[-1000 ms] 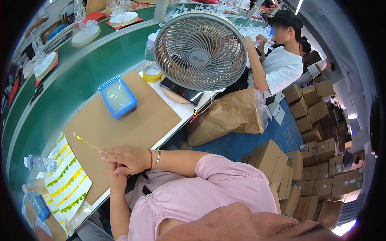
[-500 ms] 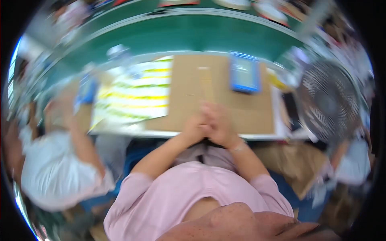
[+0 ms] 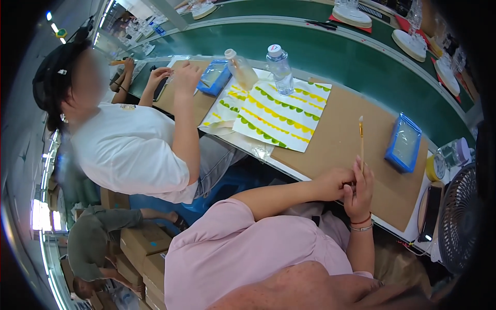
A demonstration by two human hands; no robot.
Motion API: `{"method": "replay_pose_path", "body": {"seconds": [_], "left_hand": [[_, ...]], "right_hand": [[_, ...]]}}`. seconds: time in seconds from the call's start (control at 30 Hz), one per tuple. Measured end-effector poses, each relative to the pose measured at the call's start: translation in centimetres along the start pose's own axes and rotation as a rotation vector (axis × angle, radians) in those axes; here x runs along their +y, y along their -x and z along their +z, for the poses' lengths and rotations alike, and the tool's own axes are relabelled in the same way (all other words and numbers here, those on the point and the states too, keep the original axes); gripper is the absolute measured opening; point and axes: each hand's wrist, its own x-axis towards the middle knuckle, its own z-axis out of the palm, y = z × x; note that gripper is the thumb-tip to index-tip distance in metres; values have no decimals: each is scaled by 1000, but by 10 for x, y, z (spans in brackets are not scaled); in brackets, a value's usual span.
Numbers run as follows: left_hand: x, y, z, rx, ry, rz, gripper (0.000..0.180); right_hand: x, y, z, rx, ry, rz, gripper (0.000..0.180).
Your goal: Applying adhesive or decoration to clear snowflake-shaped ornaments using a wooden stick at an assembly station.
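A thin paintbrush with a pale tip and a golden ferrule stands up from my right hand, its fingers closed around the lower handle. My left hand meets the right one, its fingers curled in against the right palm. Whatever the left fingers may grip is hidden there. Both hands are at the near edge of a brown board on the table. To the right on the board lies a blue-framed clear case.
Left of the board are a yellow-and-green patterned sheet, a water bottle and a cloudy bottle. A fan, a black phone-like device and a lidded jar stand right. A co-worker sits close left; a green belt runs behind.
My view has swung to the left, so the table now appears slanted and the co-worker shows more fully. My hands stay together with the brush, which now shows sharply.
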Motion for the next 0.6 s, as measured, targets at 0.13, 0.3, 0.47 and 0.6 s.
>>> {"method": "replay_pose_path", "body": {"seconds": [0.13, 0.3, 0.47, 0.6], "left_hand": [[1, -2, -2, -13, -13, 10, 20], [1, 0, -2, 31, 38, 41, 20], [3, 3, -3, -3, 78, -17, 23], [3, 3, -4, -19, 86, -4, 25]], "right_hand": [[0, -1, 0, -5, 1, 14, 52], [1, -2, 2, 3, 10, 4, 53], [-1, -3, -1, -2, 8, 4, 55], [1, -2, 0, 4, -22, -2, 57]]}}
